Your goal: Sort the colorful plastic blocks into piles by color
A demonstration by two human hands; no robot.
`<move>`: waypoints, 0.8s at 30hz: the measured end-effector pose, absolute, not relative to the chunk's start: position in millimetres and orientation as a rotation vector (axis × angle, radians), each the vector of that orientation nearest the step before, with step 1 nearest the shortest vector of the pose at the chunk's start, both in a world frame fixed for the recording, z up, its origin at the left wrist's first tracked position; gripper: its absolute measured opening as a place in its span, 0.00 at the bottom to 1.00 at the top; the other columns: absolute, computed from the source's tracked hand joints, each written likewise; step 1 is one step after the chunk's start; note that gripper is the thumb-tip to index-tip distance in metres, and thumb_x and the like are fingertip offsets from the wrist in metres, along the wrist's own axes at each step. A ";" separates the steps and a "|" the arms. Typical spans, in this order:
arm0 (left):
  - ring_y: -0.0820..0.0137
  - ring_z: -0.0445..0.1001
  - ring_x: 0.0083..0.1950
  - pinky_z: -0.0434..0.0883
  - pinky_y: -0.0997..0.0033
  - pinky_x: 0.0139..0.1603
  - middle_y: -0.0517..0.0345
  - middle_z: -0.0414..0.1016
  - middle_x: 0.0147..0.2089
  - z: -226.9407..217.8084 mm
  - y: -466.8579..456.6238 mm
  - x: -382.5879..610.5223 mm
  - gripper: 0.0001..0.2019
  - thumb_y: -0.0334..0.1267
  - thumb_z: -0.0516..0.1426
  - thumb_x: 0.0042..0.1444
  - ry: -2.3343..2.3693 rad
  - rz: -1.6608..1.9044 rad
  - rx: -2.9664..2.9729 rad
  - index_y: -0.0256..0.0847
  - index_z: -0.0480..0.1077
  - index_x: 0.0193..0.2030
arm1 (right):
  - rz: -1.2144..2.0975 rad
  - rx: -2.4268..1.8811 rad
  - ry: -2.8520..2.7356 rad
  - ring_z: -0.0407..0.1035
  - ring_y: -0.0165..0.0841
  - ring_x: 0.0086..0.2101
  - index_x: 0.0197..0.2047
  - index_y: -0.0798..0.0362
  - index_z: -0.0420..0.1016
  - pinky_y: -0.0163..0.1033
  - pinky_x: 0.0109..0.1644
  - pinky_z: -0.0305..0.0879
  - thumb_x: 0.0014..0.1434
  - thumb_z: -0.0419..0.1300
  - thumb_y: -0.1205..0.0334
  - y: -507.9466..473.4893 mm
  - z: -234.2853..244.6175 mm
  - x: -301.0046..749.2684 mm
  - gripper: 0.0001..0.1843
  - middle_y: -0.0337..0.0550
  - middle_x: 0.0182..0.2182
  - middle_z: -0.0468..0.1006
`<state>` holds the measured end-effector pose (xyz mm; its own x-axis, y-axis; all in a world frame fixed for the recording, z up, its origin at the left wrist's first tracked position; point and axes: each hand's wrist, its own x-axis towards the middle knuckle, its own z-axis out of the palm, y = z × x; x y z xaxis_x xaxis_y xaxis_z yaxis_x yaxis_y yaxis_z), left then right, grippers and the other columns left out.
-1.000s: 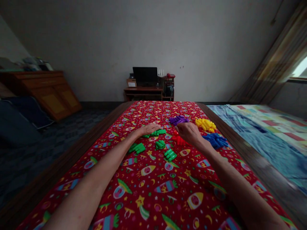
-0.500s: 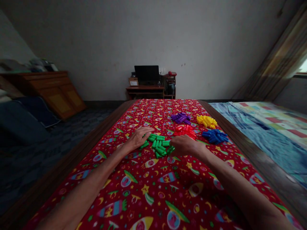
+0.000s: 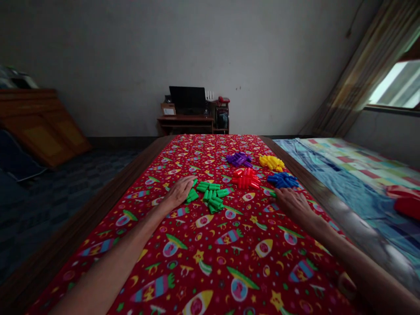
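Observation:
My left hand (image 3: 180, 191) lies low over the cloth with its fingers stretched out, touching the left edge of a loose pile of short green plastic pieces (image 3: 212, 196). Part of the green pieces beside it is hidden by the fingers. Over to the right, my right hand (image 3: 292, 202) is closed, palm down, just below a pile of blue pieces (image 3: 284, 179). The end of a green piece (image 3: 273, 194) shows at its fingertips. Between the hands, a pile of red pieces (image 3: 245, 179) lies a little farther off.
Purple pieces (image 3: 239, 159) and yellow pieces (image 3: 271, 162) lie in piles farther back. A red patterned cloth (image 3: 210, 253) covers the long table. To the right stands a bed (image 3: 328, 175); a desk with a monitor (image 3: 187, 99) is against the far wall.
My right hand has moved right, away from the green pile to beside the blue one, with a green piece. My left hand stays at the green pile's left edge. The view has turned right.

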<state>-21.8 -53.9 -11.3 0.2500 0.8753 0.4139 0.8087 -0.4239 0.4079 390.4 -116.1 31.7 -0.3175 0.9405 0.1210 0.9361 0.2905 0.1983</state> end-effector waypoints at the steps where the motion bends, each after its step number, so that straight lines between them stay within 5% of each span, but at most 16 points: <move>1: 0.62 0.68 0.62 0.62 0.57 0.66 0.43 0.72 0.58 -11.8 -53.5 -22.1 0.30 0.50 0.37 0.64 1.618 0.909 2.395 0.33 0.70 0.55 | 0.363 1.818 2.497 0.71 0.44 0.42 0.45 0.58 0.73 0.41 0.38 0.61 0.67 0.49 0.56 -119.2 30.7 391.5 0.16 0.56 0.41 0.77; 7: 0.63 0.68 0.62 0.62 0.57 0.66 0.45 0.72 0.59 -11.3 -53.4 -22.1 0.30 0.51 0.36 0.64 1.610 0.906 2.390 0.36 0.70 0.56 | 0.398 1.803 2.722 0.68 0.44 0.50 0.47 0.57 0.73 0.46 0.52 0.62 0.68 0.48 0.57 -122.0 47.9 343.6 0.17 0.58 0.49 0.74; 10: 0.62 0.68 0.62 0.62 0.57 0.66 0.44 0.72 0.59 -11.5 -53.7 -22.8 0.30 0.50 0.36 0.64 1.608 0.900 2.385 0.34 0.69 0.56 | 0.130 1.399 3.037 0.70 0.39 0.46 0.47 0.56 0.73 0.43 0.50 0.64 0.68 0.48 0.55 -115.6 46.6 294.0 0.17 0.55 0.45 0.76; 13: 0.62 0.68 0.62 0.62 0.56 0.66 0.42 0.71 0.59 -12.2 -54.5 -24.3 0.31 0.50 0.36 0.64 1.602 0.903 2.381 0.32 0.68 0.57 | 0.072 1.046 3.236 0.67 0.41 0.50 0.56 0.55 0.68 0.44 0.50 0.66 0.65 0.53 0.50 -112.9 29.5 245.5 0.22 0.57 0.51 0.72; 18: 0.62 0.68 0.62 0.62 0.57 0.66 0.42 0.71 0.59 -15.0 -52.9 -27.4 0.31 0.51 0.36 0.64 1.584 0.892 2.395 0.32 0.68 0.57 | 0.149 1.020 3.216 0.67 0.40 0.47 0.49 0.56 0.71 0.43 0.46 0.68 0.65 0.54 0.62 -113.9 13.3 223.8 0.11 0.54 0.44 0.74; 24: 0.61 0.69 0.60 0.63 0.57 0.65 0.44 0.73 0.58 -22.4 -44.4 -31.1 0.33 0.55 0.35 0.64 1.573 0.933 2.432 0.34 0.70 0.55 | -0.259 0.991 3.437 0.73 0.33 0.39 0.46 0.55 0.73 0.37 0.42 0.69 0.66 0.54 0.64 -107.9 19.2 280.5 0.09 0.48 0.39 0.78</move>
<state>-31.1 -44.4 -22.4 0.2793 0.8545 0.4380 0.7940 -0.4620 0.3951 280.5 -107.9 19.2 -0.7574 0.5352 0.3741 0.4731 0.8447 -0.2504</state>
